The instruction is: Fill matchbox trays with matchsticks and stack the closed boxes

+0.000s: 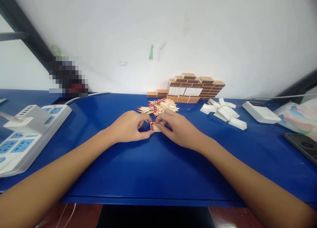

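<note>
A small white matchbox tray (pixel 155 130) filled with red-headed matches (pixel 155 126) lies on the blue table between my hands. My left hand (pixel 130 126) grips its left end between thumb and index finger. My right hand (pixel 178 127) reaches over the right part of the tray, its fingers closed down on the matches and covering that end. Right behind the hands is a loose heap of matches (pixel 160 106), heads pointing various ways.
Matchboxes (pixel 210 89) are stacked against the wall. White empty trays (pixel 226 112) lie scattered at right, beside a white device (pixel 260 112), a dark phone (pixel 303 145) and a colourful plastic packet (pixel 300 115). A power strip (pixel 32 148) occupies the left side.
</note>
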Tool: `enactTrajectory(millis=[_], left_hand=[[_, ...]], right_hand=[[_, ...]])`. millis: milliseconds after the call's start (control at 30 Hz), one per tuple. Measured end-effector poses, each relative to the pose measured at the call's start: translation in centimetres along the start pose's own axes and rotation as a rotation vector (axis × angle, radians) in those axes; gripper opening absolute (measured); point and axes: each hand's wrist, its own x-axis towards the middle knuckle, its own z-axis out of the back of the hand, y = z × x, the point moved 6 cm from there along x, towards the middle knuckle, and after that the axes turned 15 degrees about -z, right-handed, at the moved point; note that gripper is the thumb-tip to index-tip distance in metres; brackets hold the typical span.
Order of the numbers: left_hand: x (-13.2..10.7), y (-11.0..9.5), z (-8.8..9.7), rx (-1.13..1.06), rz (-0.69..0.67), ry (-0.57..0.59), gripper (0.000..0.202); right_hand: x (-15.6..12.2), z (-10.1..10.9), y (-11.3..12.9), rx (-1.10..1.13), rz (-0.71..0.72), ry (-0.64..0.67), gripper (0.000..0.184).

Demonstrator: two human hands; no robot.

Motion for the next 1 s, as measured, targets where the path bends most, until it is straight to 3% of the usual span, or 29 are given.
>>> enactTrajectory(millis=[1000], left_hand=[[-0.01, -0.09, -0.17, -0.022, 0.023, 0.037, 0.032]], right_hand=[[0.09, 0.52, -0.6, -0.01, 0.024, 0.025, 0.015]])
